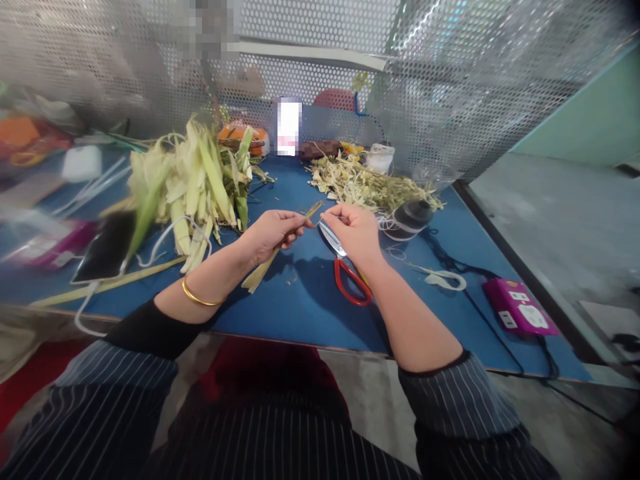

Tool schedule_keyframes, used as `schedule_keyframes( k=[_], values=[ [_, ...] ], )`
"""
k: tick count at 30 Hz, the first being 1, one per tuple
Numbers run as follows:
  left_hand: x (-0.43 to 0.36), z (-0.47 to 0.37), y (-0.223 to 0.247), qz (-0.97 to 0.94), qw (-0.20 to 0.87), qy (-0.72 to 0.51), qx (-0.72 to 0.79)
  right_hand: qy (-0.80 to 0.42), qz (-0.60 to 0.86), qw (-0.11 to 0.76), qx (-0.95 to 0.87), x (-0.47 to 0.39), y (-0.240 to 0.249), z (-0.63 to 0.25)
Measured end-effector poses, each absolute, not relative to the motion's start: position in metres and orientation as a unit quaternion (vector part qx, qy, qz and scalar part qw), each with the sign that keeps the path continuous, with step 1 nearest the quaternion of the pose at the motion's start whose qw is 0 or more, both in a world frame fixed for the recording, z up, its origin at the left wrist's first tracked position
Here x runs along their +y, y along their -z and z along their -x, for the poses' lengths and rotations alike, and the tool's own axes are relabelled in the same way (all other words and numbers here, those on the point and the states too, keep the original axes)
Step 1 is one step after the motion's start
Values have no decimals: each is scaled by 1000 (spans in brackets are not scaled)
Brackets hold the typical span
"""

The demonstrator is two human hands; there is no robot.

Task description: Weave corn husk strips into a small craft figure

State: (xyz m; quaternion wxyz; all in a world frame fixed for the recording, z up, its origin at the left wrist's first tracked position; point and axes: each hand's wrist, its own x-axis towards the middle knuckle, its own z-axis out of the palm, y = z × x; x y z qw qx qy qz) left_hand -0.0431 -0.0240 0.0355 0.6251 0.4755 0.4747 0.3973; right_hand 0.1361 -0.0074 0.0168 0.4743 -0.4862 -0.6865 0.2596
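My left hand (277,233) is closed on a folded strip of corn husk (260,275), whose looped tip sticks out above the fingers and whose wide tail hangs below. Close to that tip, my right hand (353,230) is pinched on something thin, perhaps a thread, too small to make out. Scissors (353,283) with red handles lie under and beside my right hand, blades pointing up and left. Right of this hand stands a dark cone-shaped spool (414,217) with white thread around its base.
Corn husks (193,177) are heaped at the left, husk scraps (365,180) at the back right. A lit phone (289,127) stands at the back. A purple box (520,307) with cables lies on the blue table's (300,313) right side.
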Motion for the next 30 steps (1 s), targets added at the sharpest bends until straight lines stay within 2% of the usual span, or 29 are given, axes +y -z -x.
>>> schedule_keyframes(
  k=[6, 11, 19, 22, 25, 28, 30],
  values=[
    [-23, 46, -37, -500, 575, -426, 488, -176, 479, 460, -726, -11, -21, -137],
    [-20, 48, -32, -567, 519, -404, 496, -104, 458, 467, -749, -14, -25, -138],
    [-25, 47, -36, -753, 292, -293, 513, -29, 398, 444, -802, -25, -30, -138],
    [-26, 48, -38, -807, 293, -244, 451, -72, 415, 434, -796, -20, -30, -140],
    [-28, 50, -43, -824, 334, -227, 398, -194, 453, 436, -753, -9, -27, -143],
    [-29, 52, -48, -797, 382, -254, 392, -327, 488, 434, -683, 1, -21, -145],
    [-27, 52, -48, -756, 410, -300, 413, -360, 497, 429, -663, 4, -16, -143]
  ],
)
